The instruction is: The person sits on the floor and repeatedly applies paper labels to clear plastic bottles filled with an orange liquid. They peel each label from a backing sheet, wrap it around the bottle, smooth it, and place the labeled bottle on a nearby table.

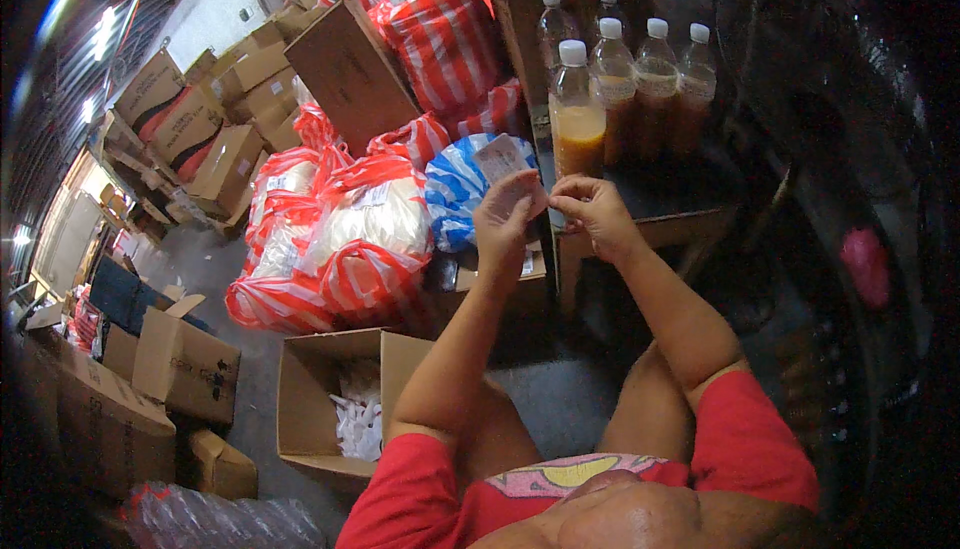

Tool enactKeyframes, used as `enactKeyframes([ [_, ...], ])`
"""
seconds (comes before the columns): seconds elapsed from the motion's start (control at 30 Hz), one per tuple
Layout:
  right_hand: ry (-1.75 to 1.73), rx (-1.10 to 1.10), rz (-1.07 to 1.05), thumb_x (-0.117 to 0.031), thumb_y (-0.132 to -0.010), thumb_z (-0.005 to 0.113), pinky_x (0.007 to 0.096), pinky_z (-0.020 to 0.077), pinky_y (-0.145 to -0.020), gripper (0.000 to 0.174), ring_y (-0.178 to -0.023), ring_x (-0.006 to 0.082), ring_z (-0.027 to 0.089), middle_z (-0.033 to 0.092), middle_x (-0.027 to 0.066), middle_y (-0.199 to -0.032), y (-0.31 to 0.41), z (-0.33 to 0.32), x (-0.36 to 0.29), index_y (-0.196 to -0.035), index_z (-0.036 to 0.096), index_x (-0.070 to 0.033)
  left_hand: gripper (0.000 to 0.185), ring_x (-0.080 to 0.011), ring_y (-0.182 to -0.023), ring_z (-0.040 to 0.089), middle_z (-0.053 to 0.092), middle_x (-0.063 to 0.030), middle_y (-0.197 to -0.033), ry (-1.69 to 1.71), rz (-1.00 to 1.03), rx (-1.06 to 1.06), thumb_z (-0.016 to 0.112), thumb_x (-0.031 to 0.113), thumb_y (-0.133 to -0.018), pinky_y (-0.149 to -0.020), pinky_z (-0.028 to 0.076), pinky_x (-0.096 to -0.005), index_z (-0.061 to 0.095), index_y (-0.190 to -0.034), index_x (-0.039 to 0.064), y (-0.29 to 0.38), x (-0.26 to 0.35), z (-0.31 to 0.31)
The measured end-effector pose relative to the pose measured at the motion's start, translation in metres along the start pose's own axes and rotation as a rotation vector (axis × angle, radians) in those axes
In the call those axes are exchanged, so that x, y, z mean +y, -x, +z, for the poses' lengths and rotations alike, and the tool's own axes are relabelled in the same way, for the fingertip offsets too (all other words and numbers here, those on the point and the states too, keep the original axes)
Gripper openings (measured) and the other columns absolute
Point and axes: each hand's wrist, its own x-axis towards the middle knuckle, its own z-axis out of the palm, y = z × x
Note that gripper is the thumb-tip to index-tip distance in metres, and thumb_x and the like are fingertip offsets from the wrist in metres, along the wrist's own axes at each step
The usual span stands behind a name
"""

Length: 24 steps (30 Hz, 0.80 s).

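My left hand [504, 222] grips a pale printed sheet [501, 159], which looks like a label sheet, between thumb and fingers. At the sheet's lower right edge, the thumb and forefinger of my right hand [600, 215] are pinched together. Whether a separate piece sits between those fingertips is too small to tell. Just beyond my right hand, a plastic bottle [577, 117] with a white cap stands upright, partly filled with an orange-brown liquid in two layers. Several similar capped bottles [616, 87] stand behind it on a dark table [645, 192].
Red-and-white striped bags [371, 219] with white contents are piled left of the table, beside a blue-and-white striped bag [454, 189]. An open carton [319, 391] by my left leg holds small white items [358, 425]. Stacked cartons [255, 72] rise behind. Wrapped bottles [225, 519] lie lower left.
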Motion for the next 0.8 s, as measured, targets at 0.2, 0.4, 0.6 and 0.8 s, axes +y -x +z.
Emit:
enactKeyframes([
  [0.2,0.021,0.037,-0.393,-0.01,-0.074,0.072,0.0238,0.0465,-0.066,0.01,-0.07,0.0088,0.054,0.059,0.0001,-0.083,-0.001,0.001,-0.013,-0.08,0.066,-0.005,0.022,-0.027,-0.108,0.056,0.06,-0.0139,-0.114,-0.328,0.395,-0.764,0.059,0.01,-0.084,-0.101,0.034,-0.0379,0.064,-0.103,0.0,-0.003,0.05,0.0],
  [0.4,0.222,0.022,-0.643,-0.003,-0.075,0.067,0.0274,0.0429,-0.083,0.009,-0.095,0.0162,0.052,0.051,0.0069,-0.098,0.011,0.004,-0.029,-0.084,0.065,-0.002,0.02,-0.0208,-0.099,0.058,0.062,-0.0145,-0.101,0.091,0.055,-0.486,0.063,0.011,-0.082,-0.088,0.045,-0.0349,0.063,-0.099,0.0,0.001,0.058,-0.007],
  [0.6,0.401,-0.03,-0.695,-0.004,-0.075,0.067,0.0266,0.045,-0.073,0.008,-0.083,0.0131,0.053,0.051,0.007,-0.099,0.022,0.016,-0.036,-0.083,0.065,-0.004,0.018,-0.0115,-0.088,0.06,0.065,-0.0055,-0.093,-0.353,0.113,-0.272,0.067,0.003,-0.079,-0.079,0.047,-0.025,0.064,-0.097,-0.001,0.006,0.045,-0.002],
  [0.8,0.603,0.005,-0.741,-0.004,-0.073,0.067,0.0249,0.0437,-0.069,0.007,-0.075,0.0122,0.053,0.054,0.0078,-0.096,0.026,0.016,-0.041,-0.08,0.064,-0.004,0.013,-0.0152,-0.086,0.062,0.066,-0.0078,-0.09,-0.491,0.349,-0.226,0.066,-0.006,-0.076,-0.079,0.048,-0.0268,0.064,-0.087,0.0,0.013,0.045,-0.003],
])
